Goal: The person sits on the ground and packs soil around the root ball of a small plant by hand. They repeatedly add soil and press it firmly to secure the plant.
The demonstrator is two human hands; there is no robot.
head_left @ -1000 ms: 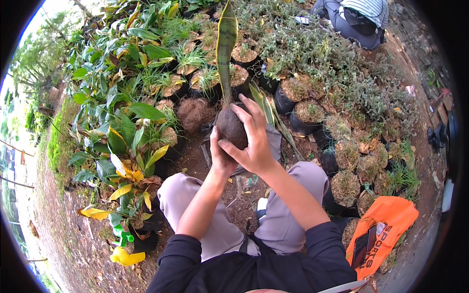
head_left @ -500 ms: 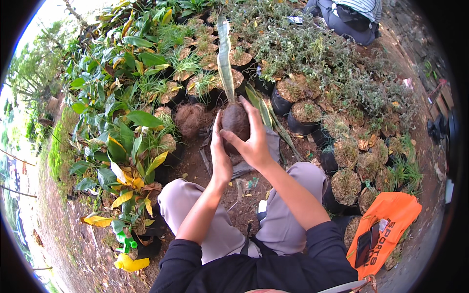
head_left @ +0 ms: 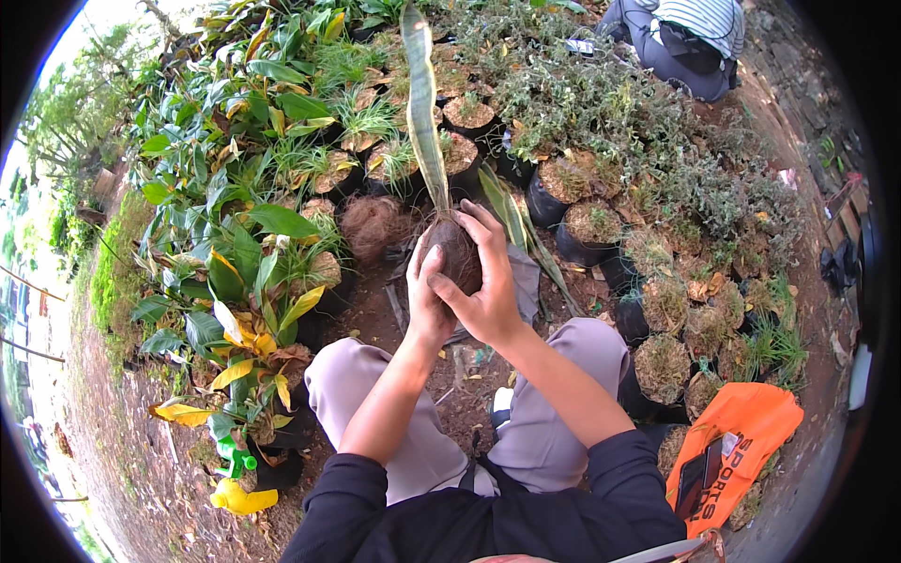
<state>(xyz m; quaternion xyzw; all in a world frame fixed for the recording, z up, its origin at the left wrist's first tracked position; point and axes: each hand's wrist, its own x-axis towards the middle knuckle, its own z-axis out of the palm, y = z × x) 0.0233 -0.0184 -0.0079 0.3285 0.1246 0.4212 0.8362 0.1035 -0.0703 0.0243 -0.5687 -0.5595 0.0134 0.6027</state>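
Note:
A round brown root ball (head_left: 460, 255) wrapped in fibres is cupped between my two hands. A single upright snake plant leaf (head_left: 424, 113), green with pale edges, rises from its top and tilts slightly left. My left hand (head_left: 429, 298) presses the near left side, thumb up along the ball. On the right, my right hand (head_left: 490, 298) curls its fingers over the ball's upper side, with the thumb across the front. A loose clump of brown fibre (head_left: 373, 228) lies left of the ball. Beneath my hands, a dark grey sheet (head_left: 526, 281) is spread on the soil.
Cut snake plant leaves (head_left: 514, 220) lie to the right. Potted plants in black bags (head_left: 584, 230) surround me. An orange bag (head_left: 751, 413) with a phone (head_left: 696, 480) is at lower right, a yellow-and-green spray bottle (head_left: 244, 495) at lower left. Another person (head_left: 690, 47) crouches at upper right.
Both hands have gone from flatter palms to fingers curled more closely around the root ball. The leaf's tip has shifted up and left in view.

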